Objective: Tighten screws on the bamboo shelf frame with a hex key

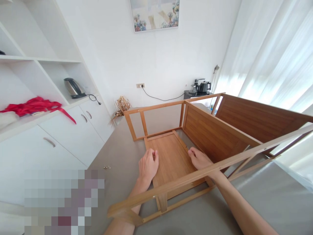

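Hands well apart, at panel edges, wooden frame around

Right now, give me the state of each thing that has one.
Left brown wooden panel: lying flat
Middle brown wooden panel: on edge
Right brown wooden panel: on edge
Silver-and-black kettle: upright, unplugged
Black wall plug: inserted
White cabinet doors: shut
Red fabric: crumpled
Sheer white curtains: hanging in folds

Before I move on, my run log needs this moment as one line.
left hand: at panel, left edge; right hand: at panel, right edge; wooden frame: on table; metal bits: on table
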Tool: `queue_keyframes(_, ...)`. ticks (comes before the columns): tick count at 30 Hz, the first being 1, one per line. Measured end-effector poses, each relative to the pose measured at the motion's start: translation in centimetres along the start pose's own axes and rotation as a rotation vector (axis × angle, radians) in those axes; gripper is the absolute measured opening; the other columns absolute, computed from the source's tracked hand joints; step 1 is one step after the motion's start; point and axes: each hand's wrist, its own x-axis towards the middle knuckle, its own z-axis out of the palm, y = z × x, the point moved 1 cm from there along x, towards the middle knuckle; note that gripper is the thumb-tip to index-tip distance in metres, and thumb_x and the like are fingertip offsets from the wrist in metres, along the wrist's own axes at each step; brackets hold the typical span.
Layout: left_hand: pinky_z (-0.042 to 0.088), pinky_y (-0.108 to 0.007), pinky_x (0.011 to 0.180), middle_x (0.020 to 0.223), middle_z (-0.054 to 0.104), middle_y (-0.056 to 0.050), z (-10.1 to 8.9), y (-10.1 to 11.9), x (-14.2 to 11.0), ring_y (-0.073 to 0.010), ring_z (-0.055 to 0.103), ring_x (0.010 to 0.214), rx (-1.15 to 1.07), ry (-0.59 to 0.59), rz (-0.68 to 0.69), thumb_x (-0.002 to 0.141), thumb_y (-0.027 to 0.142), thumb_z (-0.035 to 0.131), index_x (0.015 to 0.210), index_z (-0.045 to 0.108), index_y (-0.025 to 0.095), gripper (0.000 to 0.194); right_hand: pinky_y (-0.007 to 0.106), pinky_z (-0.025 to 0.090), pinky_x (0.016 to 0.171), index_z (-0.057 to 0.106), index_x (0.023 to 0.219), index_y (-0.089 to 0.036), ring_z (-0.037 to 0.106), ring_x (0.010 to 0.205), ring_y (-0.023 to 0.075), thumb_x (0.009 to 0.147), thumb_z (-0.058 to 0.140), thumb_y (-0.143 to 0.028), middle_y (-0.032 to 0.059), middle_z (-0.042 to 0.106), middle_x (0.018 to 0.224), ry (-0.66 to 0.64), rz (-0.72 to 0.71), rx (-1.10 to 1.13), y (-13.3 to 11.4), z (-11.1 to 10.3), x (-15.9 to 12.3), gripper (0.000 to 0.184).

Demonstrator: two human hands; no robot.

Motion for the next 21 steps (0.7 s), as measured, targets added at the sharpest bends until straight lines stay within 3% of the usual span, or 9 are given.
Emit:
queue_keyframes(5,0.035,-0.028,0.063,0.087,0.067,-0.004,0.2,-0.2,0.2,-0.0186,0.063,0.074,-0.012,-0.003,0.018,0.103,0.032,0.039,0.083,0.052,0.023,0.026,0.027,0.030,0.059,0.046,0.071,-0.023,0.046,0.064,0.0155,0.090,0.048,-0.040,-0.0034,0.048,0.066,0.012,0.033,0.158,0.1,-0.5,0.2,0.025)
queue_keyframes(8,0.035,-0.028,0.065,0.085,0.066,-0.003,0.2,-0.5,0.3,-0.0177,0.062,0.073,-0.023,-0.004,0.016,0.103,0.034,0.039,0.081,0.051,0.023,0.027,0.027,0.036,0.061,0.049,0.075,-0.023,0.054,0.070,0.0171,0.089,0.050,-0.047,-0.0017,0.056,0.070,0.008,0.058,0.301,0.4,-1.2,0.4,0.027)
queue_keyframes(13,0.034,-0.029,0.062,0.074,0.064,-0.002,0.0,-0.7,0.5,-0.0177,0.060,0.067,-0.029,0.000,-0.027,0.103,0.037,0.039,0.077,0.051,0.024,0.032,0.035,0.052,0.074,0.045,0.081,-0.026,0.070,0.093,0.0243,0.088,0.053,-0.057,0.0076,0.072,0.100,-0.012,0.076,0.581,-0.7,-2.9,0.1,0.033)
queue_keyframes(17,0.032,-0.029,0.061,0.073,0.066,-0.003,-0.3,-0.8,0.7,-0.0195,0.063,0.067,-0.029,0.002,-0.093,0.104,0.036,0.039,0.084,0.056,0.023,0.029,0.042,0.054,0.088,0.040,0.080,-0.027,0.068,0.113,0.0279,0.086,0.061,-0.059,0.0090,0.070,0.125,-0.087,-0.022,0.883,-2.7,-3.1,-0.8,0.039)
queue_keyframes(21,0.034,-0.029,0.061,0.076,0.070,-0.005,-0.6,-1.4,1.0,-0.0216,0.067,0.070,-0.038,-0.023,-0.145,0.105,0.037,0.037,0.092,0.058,0.022,0.029,0.045,0.049,0.100,0.045,0.078,-0.026,0.059,0.128,0.0281,0.087,0.068,-0.054,0.0046,0.063,0.139,-0.217,-0.164,1.129,-5.0,-1.6,-1.5,0.037)
